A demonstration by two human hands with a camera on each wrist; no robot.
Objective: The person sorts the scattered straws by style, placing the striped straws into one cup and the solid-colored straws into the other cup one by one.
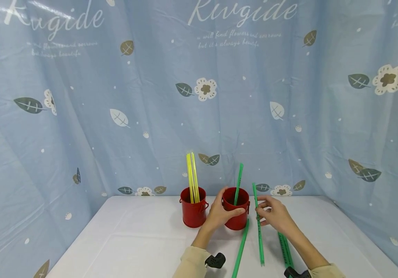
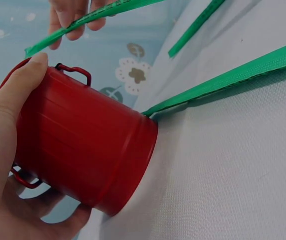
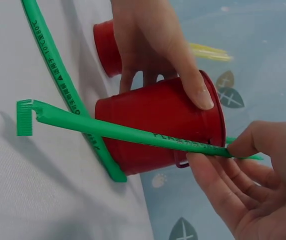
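Observation:
A small red bucket [image 1: 237, 223] stands upright on the table, with one green wrapped straw [image 1: 238, 183] leaning inside it. My left hand [image 1: 221, 211] grips this bucket, thumb over the rim and fingers curled round its side. Just to its right, my right hand [image 1: 274, 214] pinches another green wrapped straw [image 3: 133, 134] between thumb and fingers. That straw is held tilted beside the bucket, and its wrapper carries dark print. The lower end shows a crimped flap in the right wrist view. A loose green straw [image 1: 241, 249] lies against the bucket's base.
A second red bucket [image 1: 193, 216] stands to the left, holding several yellow straws [image 1: 192, 177]. More green straws [image 1: 285, 249] lie on the white table [image 1: 133, 239] below my right forearm. Behind the table hangs a blue patterned curtain [image 1: 157, 116].

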